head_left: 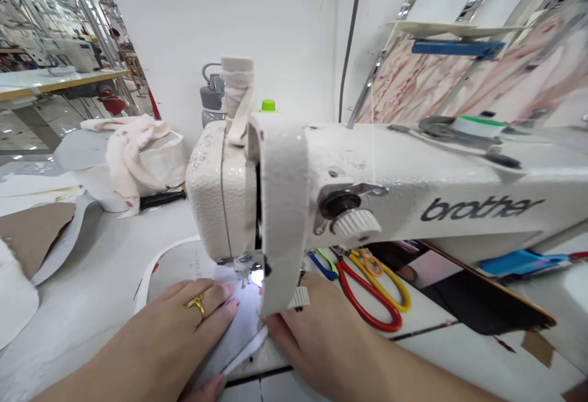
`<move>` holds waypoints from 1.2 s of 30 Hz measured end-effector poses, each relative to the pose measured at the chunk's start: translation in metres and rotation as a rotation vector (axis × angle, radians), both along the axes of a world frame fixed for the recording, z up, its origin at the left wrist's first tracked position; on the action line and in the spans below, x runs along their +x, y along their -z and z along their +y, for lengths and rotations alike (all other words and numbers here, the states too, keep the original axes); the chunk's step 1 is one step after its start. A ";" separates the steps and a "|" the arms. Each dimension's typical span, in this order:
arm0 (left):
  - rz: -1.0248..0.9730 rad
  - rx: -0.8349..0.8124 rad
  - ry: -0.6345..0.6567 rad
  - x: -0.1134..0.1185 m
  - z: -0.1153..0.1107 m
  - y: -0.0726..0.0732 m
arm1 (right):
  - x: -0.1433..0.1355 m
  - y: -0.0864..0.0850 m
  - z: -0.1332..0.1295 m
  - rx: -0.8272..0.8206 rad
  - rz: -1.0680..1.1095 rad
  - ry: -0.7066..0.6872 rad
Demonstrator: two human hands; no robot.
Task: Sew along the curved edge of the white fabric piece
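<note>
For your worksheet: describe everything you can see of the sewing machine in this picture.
The sewing machine is a cream-white, textured-metal industrial model with "brother" in dark letters on its arm. Its head hangs over white fabric, lit at the needle. A ribbed dial sits on the front; cloth strips wrap the head. The left hand and right hand press the fabric either side of the foot. Scissors lie beneath the arm.

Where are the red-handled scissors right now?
In the head view, the red-handled scissors lie on the table under the arm of the sewing machine, just right of the right hand, with the yellow-handled scissors beside them.
</note>
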State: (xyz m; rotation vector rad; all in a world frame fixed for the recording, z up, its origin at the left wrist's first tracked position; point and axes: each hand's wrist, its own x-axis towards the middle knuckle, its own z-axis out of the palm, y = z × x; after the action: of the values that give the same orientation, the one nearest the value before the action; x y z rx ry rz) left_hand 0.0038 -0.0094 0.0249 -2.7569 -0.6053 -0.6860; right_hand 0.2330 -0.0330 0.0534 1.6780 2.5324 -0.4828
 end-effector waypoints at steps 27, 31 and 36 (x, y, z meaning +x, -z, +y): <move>0.135 -0.047 -0.081 -0.005 0.002 -0.018 | 0.005 -0.002 0.004 0.071 0.007 -0.089; 0.183 -0.101 -0.086 -0.009 0.005 -0.015 | 0.004 -0.004 0.002 0.075 -0.024 -0.116; 0.198 -0.191 -0.071 -0.010 0.010 -0.020 | 0.005 -0.003 0.002 0.124 -0.050 -0.181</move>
State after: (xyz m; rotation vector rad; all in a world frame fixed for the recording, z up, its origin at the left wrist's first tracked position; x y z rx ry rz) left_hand -0.0063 0.0006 0.0449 -2.9130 -0.7554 -0.3494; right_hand 0.2380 -0.0315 0.0566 1.4556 2.6939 -0.2723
